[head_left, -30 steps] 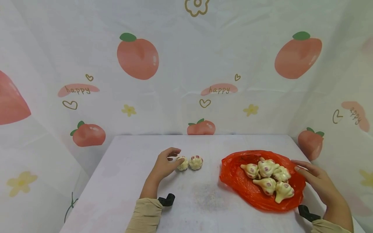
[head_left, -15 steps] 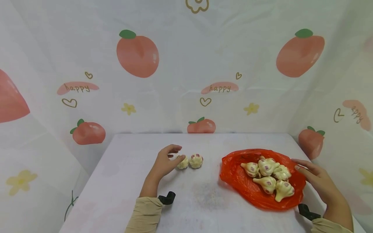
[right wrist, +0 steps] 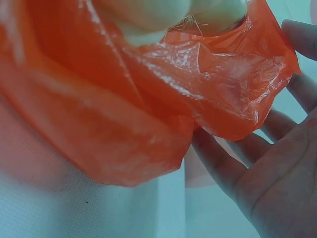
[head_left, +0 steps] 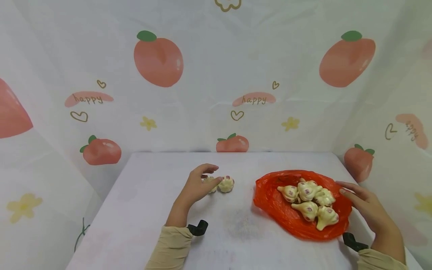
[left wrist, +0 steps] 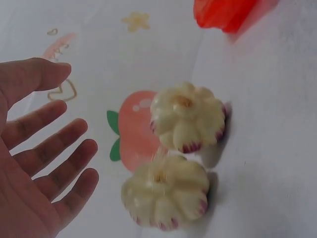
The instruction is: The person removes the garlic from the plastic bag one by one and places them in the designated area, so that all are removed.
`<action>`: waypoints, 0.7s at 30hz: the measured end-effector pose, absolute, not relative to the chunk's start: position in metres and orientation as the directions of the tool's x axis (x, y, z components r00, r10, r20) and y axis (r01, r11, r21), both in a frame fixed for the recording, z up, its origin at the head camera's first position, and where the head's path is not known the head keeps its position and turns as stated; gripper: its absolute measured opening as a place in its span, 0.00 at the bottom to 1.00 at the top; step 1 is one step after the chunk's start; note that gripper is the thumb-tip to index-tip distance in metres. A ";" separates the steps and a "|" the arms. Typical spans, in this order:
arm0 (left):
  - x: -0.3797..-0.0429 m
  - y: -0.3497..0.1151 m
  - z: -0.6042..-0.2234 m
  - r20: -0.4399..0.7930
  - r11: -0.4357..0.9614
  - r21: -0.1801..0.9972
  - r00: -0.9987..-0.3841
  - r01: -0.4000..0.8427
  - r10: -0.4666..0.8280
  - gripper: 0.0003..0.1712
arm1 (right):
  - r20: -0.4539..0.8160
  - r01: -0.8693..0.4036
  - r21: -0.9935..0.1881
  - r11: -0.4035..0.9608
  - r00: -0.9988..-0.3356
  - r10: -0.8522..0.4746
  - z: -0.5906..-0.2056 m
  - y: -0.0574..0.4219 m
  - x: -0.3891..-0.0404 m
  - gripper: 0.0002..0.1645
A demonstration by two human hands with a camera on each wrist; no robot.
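Two garlic bulbs sit side by side on the white table, one garlic bulb (head_left: 226, 184) plain to see and the other garlic bulb (head_left: 212, 190) partly covered by my left hand (head_left: 199, 184). In the left wrist view that hand (left wrist: 34, 134) has its fingers spread and relaxed, apart from both bulbs. A red plastic bag (head_left: 270, 210) lies spread at the right with several garlic bulbs (head_left: 308, 210) on it. At the bag's right rim is my right hand (head_left: 369, 210); in the right wrist view its fairly straight fingers (right wrist: 218, 156) reach behind the plastic.
The white table (head_left: 162, 176) runs back to a cloth backdrop (head_left: 202, 75) printed with fruit. A grey smudge (head_left: 243, 228) marks the tabletop between the arms. Black wrist mounts (head_left: 198, 228) stick out from the sleeves. A green cord (head_left: 82, 232) hangs at the left.
My left hand has shifted slightly right, so its thumb reaches the right bulb's edge in the head view. The right hand and bag stay nearly the same; the head view has tilted slightly.
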State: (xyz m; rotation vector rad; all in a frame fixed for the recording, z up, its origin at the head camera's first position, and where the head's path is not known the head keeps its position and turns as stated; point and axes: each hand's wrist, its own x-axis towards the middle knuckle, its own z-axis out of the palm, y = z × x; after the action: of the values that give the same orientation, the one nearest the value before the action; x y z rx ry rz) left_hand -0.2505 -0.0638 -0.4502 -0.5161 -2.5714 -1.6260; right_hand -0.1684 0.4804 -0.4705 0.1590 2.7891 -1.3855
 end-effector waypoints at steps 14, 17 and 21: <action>-0.249 -0.019 -0.441 0.234 0.337 0.865 -0.892 0.372 0.386 0.22 | -0.055 0.083 -0.792 0.605 -0.996 0.065 -0.468 0.480 -0.170 0.34; -0.248 -0.005 -0.442 0.227 0.321 0.869 -0.881 0.375 0.415 0.22 | -0.059 0.085 -0.792 0.605 -0.996 0.063 -0.468 0.481 -0.169 0.33; -0.247 0.014 -0.442 0.231 0.291 0.874 -0.859 0.390 0.458 0.22 | -0.073 0.097 -0.788 0.608 -0.995 0.065 -0.468 0.482 -0.168 0.34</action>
State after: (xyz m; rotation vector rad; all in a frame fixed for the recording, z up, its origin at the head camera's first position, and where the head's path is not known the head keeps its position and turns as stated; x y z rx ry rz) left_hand -0.2472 0.0140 -0.4416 -0.8467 -2.5742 -1.7123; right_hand -0.1683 0.4816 -0.4684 0.1411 2.7846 -1.3670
